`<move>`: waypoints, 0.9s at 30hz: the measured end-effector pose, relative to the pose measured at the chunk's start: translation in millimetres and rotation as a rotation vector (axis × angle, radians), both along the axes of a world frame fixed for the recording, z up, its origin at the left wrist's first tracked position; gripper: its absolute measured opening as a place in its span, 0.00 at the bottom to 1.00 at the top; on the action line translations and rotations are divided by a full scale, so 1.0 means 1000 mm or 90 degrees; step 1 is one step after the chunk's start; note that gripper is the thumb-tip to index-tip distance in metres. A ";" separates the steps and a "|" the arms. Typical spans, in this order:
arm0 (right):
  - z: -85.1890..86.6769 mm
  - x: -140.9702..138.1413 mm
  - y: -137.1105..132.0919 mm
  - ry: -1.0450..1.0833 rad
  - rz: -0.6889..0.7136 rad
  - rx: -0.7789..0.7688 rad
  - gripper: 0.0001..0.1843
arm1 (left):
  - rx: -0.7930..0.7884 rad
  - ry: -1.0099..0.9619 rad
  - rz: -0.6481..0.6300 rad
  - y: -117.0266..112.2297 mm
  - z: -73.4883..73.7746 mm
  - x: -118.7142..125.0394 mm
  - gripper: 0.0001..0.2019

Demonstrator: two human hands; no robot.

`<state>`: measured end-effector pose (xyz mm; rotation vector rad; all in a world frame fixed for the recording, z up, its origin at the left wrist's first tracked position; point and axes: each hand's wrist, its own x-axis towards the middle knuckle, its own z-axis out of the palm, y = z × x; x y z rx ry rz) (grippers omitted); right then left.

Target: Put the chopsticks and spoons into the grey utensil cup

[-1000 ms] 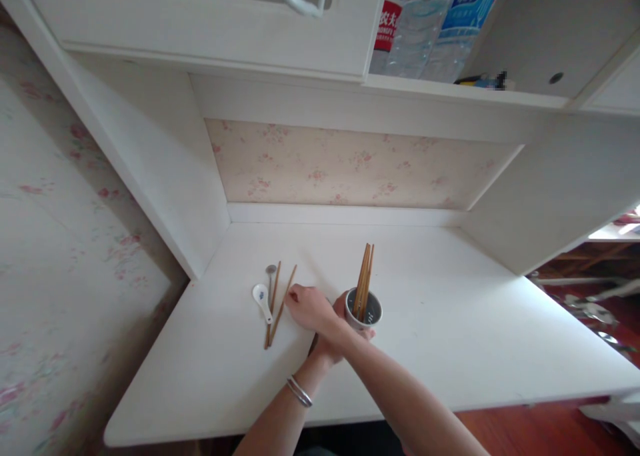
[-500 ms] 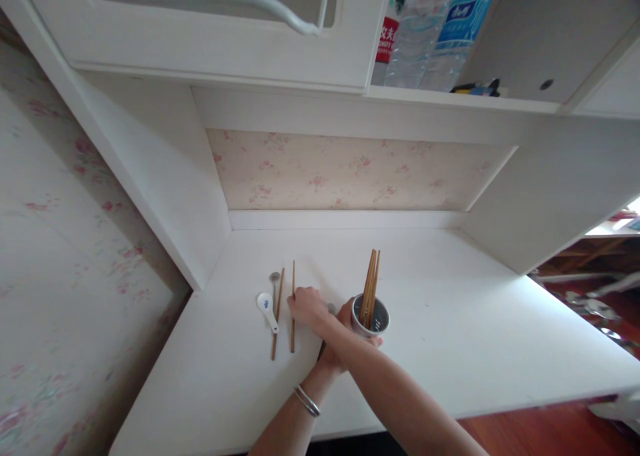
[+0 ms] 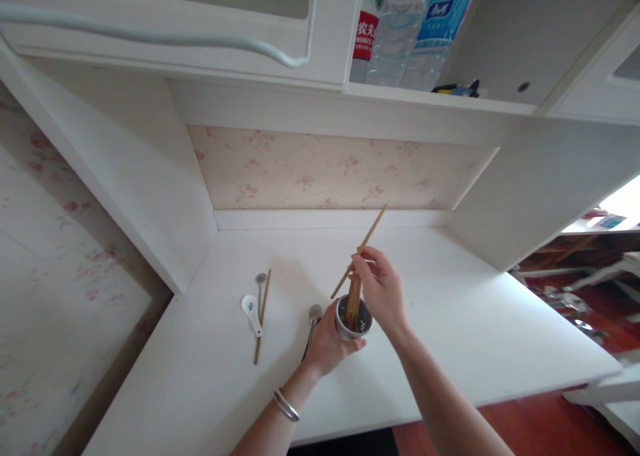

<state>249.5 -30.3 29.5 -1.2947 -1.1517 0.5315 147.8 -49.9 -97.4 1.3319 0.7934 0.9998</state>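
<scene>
My left hand (image 3: 327, 343) is wrapped round a metal cup (image 3: 369, 329) with a dark inside and holes in its bottom. Several wooden chopsticks (image 3: 353, 304) stand in the cup. Above it, my right hand (image 3: 383, 286) pinches a single wooden chopstick (image 3: 373, 228), tilted with its lower end left of the cup's rim. A metal spoon (image 3: 315, 313) lies beside my left hand, its handle partly hidden. Farther left, a white ceramic spoon (image 3: 251, 311) with a blue mark rests across another chopstick (image 3: 267, 293), next to a small metal spoon (image 3: 261, 279).
The white desktop (image 3: 440, 323) runs under a shelf unit. Plastic water bottles (image 3: 400, 36) stand in the open compartment above, beside a white cabinet door with a long handle (image 3: 200, 41). A side panel (image 3: 120, 156) bounds the desk at left.
My right hand has lifted a chopstick off the desk and carried it right, over the cup. My left hand still holds the cup. The view has shifted slightly.
</scene>
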 end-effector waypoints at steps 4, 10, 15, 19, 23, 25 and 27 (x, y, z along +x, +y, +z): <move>-0.015 0.038 -0.007 -0.001 -0.059 -0.037 0.18 | 0.024 -0.006 -0.002 -0.001 0.002 0.002 0.38; -0.057 0.055 -0.018 -0.096 -0.057 -0.113 0.18 | 0.020 -0.009 -0.001 -0.001 0.003 0.005 0.38; -0.078 0.051 -0.021 -0.154 -0.012 -0.143 0.17 | 0.030 -0.024 0.006 -0.001 0.005 0.008 0.38; -0.085 0.049 -0.024 -0.140 0.010 -0.147 0.16 | 0.018 0.004 0.037 -0.001 0.003 0.011 0.38; -0.090 0.049 -0.025 -0.068 0.030 -0.136 0.16 | 0.027 -0.001 0.033 -0.001 0.002 0.012 0.36; -0.093 0.049 -0.025 -0.041 0.040 -0.136 0.17 | 0.028 0.010 0.036 -0.001 0.003 0.012 0.36; -0.097 0.050 -0.025 -0.022 0.054 -0.135 0.18 | 0.030 0.028 0.042 -0.002 0.004 0.011 0.36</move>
